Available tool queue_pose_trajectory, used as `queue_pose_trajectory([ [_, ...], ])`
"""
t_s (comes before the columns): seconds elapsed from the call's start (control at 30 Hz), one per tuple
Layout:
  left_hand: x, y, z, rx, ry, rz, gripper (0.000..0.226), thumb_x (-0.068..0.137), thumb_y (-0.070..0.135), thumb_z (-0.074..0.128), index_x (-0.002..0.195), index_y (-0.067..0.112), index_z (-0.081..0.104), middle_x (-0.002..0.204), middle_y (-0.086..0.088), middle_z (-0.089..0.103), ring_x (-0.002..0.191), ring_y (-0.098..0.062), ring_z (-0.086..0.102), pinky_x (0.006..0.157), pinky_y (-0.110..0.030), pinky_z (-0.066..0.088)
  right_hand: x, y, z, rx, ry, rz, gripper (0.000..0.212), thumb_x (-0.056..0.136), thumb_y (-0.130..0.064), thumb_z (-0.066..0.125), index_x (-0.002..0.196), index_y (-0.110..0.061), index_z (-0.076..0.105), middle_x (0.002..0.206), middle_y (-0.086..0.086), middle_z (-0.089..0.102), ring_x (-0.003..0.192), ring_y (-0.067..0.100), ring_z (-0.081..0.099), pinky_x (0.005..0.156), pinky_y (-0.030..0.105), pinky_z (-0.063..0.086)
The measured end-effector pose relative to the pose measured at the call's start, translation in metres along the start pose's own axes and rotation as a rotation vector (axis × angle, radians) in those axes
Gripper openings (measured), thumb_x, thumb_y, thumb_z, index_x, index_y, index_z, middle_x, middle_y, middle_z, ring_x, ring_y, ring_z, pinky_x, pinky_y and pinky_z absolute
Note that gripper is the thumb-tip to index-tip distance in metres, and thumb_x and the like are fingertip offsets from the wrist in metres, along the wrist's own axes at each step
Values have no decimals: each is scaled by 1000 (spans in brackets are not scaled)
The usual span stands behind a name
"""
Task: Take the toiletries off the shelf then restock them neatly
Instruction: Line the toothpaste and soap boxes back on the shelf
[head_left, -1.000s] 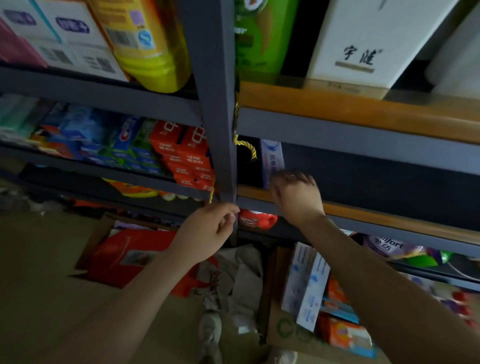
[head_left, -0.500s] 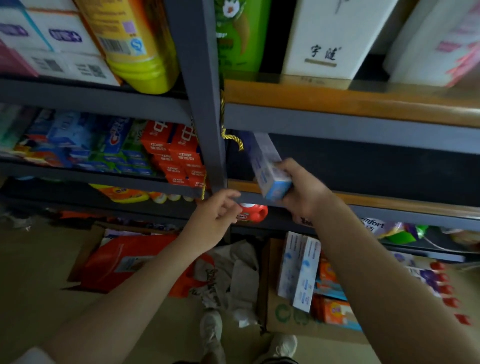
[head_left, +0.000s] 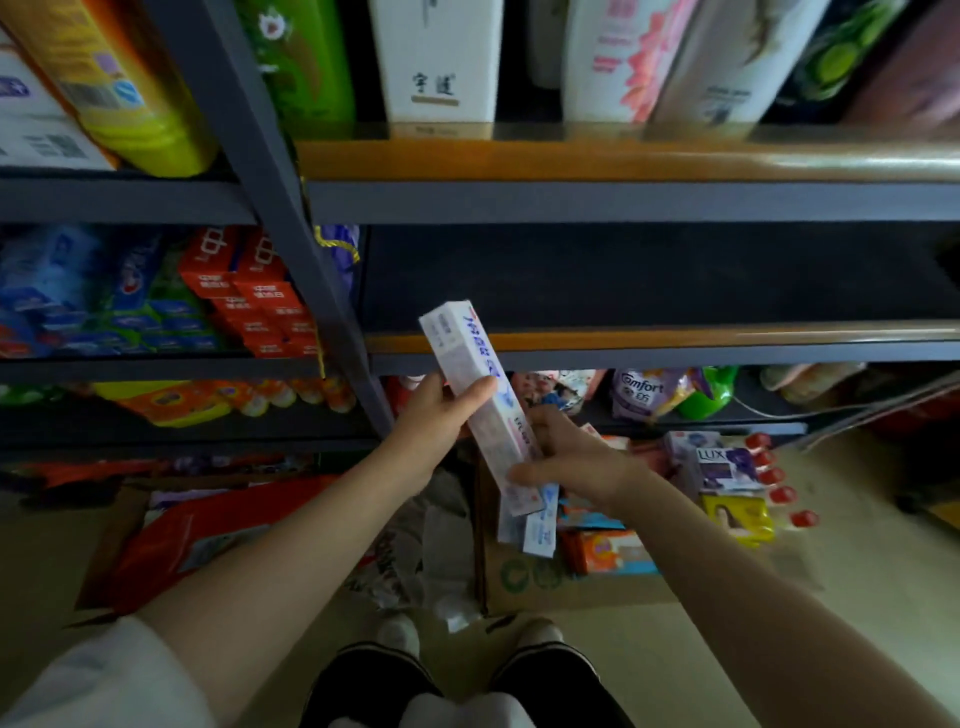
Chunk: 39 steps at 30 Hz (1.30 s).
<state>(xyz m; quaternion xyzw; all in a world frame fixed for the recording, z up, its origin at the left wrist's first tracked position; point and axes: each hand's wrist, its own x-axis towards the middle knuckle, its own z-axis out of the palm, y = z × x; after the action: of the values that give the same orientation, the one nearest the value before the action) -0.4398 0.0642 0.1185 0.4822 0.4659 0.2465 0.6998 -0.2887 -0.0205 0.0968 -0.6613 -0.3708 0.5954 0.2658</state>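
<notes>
**One box out, both hands on it**

You have the long white box (head_left: 480, 402) in front of the middle shelf (head_left: 649, 340), clear of it and tilted, its top end toward the shelf edge and its bottom end down toward the floor. Your left hand (head_left: 439, 415) wraps the upper half, thumb across the printed face. Your right hand (head_left: 566, 457) pinches the lower end from the side. Two grips on a long, light carton make sense: one hand alone would let it swing, and the pair lets you turn it to read or square it.

The bay behind it looks dark and bare as far as the view shows, so the clearing part seems nearly done on this side. I cannot tell whether anything sits at the back.

Directly below your hands is the open cardboard box (head_left: 524, 582) on the floor, with similar white cartons (head_left: 537, 525) standing on end and orange packs (head_left: 608, 553) beside them. That is probably the holding spot, which would explain why you hold the box pointing downward.

Left of the grey post (head_left: 291, 218), the red boxes (head_left: 249, 291) are stacked in tidy rows, a fair model for restocking.
</notes>
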Motion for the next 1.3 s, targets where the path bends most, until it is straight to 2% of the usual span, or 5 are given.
queue_pose_trajectory([
  [0.47, -26, -11, 9, 202, -332, 246, 42, 81, -10, 61, 104, 24, 59, 98, 18, 69, 100, 0, 62, 82, -17, 48, -20, 25, 0, -415, 357, -393, 43, 83, -35, 65, 120, -16, 54, 118, 1, 59, 111, 20, 53, 87, 37, 47],
  [0.63, -22, -17, 15, -76, -176, 120, 33, 86, 2, 56, 112, 23, 55, 109, 4, 66, 107, -13, 60, 94, -35, 49, -34, 21, -5, -618, 623, -480, 39, 78, -47, 63, 91, -11, 56, 83, 1, 60, 74, 22, 56, 52, 38, 46],
  [0.8, -22, -29, 36, -204, -59, 2, 35, 88, 17, 60, 122, 18, 51, 112, -7, 66, 103, -23, 64, 89, -41, 51, -46, 4, 5, -861, 641, -468, 54, 81, -43, 63, 125, -15, 54, 108, 6, 63, 100, 26, 57, 69, 33, 47],
  [1.1, -14, -33, 36, -618, -163, -326, 39, 90, 42, 43, 100, 13, 67, 75, -6, 69, 67, -17, 68, 59, -25, 55, -58, -6, -30, 600, -40, -61, 57, 97, -50, 18, 119, -19, 61, 122, 3, 63, 98, 21, 63, 78, 30, 52],
  [1.3, -9, -30, 35, -494, -147, -481, 37, 72, 45, 67, 88, 12, 69, 85, -6, 68, 65, -16, 68, 58, -24, 52, -55, -2, -34, 558, 30, -32, 49, 99, -43, 27, 119, -12, 60, 116, 5, 66, 93, 21, 66, 75, 30, 51],
])
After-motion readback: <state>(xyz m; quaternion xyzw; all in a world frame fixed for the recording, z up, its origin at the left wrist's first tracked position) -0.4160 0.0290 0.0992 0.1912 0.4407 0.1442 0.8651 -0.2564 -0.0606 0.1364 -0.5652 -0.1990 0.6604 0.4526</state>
